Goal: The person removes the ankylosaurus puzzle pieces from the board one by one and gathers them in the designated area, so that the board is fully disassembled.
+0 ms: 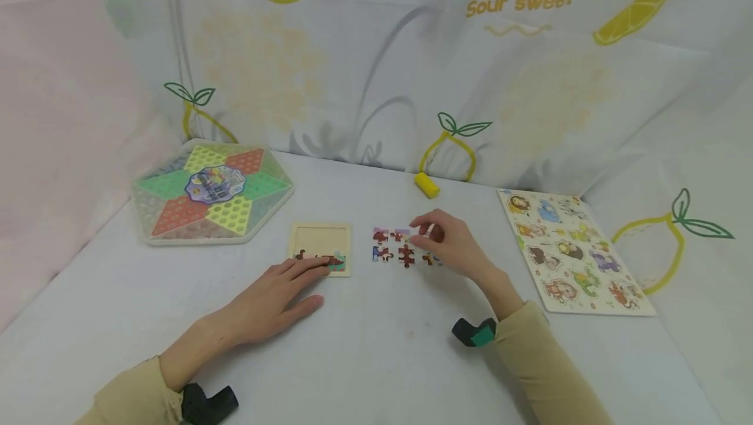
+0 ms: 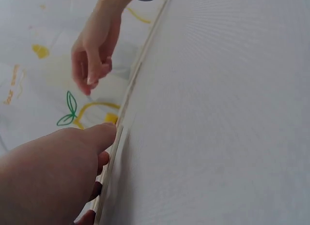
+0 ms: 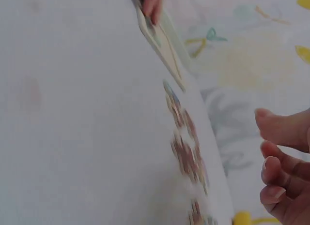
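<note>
My left hand rests on the lower part of a small wooden puzzle tray, its fingers stretched over the pieces fitted along the bottom. The tray's upper part shows bare wood. In the left wrist view, the thumb lies at the edge of the tray. Above several loose jigsaw pieces, right of the tray, hovers my right hand. Its fingers are loosely bent. The right wrist view shows a gap between that hand's thumb and fingertips, with nothing held. The hand hides some of the rightmost pieces in the head view.
A hexagonal Chinese checkers board lies at the back left. To the right is an animal puzzle board. A yellow cylinder lies near the back edge, before a lemon-printed curtain. A white cloth covers the table.
</note>
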Demonstrator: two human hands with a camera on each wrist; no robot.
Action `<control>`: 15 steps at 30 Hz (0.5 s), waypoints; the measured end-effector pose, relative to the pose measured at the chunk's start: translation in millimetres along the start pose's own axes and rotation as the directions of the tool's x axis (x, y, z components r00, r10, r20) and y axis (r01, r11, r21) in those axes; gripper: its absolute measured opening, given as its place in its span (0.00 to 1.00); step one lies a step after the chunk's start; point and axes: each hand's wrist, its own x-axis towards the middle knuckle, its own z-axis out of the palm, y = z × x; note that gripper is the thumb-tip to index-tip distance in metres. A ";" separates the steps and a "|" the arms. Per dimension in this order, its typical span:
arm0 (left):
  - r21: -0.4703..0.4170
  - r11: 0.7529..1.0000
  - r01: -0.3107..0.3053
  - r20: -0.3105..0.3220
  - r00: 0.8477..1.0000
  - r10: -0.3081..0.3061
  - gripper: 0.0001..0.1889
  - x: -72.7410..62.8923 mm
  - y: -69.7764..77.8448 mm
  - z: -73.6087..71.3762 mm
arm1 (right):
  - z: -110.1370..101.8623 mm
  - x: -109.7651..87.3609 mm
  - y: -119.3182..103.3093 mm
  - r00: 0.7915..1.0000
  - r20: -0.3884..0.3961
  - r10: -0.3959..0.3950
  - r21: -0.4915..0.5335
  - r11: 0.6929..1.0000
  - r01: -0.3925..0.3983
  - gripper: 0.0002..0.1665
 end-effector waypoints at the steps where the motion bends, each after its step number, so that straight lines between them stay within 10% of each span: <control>1: -0.004 1.000 -0.004 -0.010 1.000 0.004 0.27 0.4 -0.1 0.2 | 8.6 4.2 -8.3 1.000 0.005 -0.022 0.017 1.000 0.022 0.16; 10: -0.049 0.998 0.040 -0.168 0.985 -0.047 0.07 4.7 -4.5 -3.7 | 84.8 41.2 -63.1 0.978 0.159 -0.131 0.032 0.991 0.128 0.12; 15: 0.000 0.993 0.117 -0.228 0.967 -0.114 0.12 3.8 -9.5 -11.6 | 105.3 56.8 -80.5 0.969 0.225 -0.103 0.033 0.995 0.098 0.12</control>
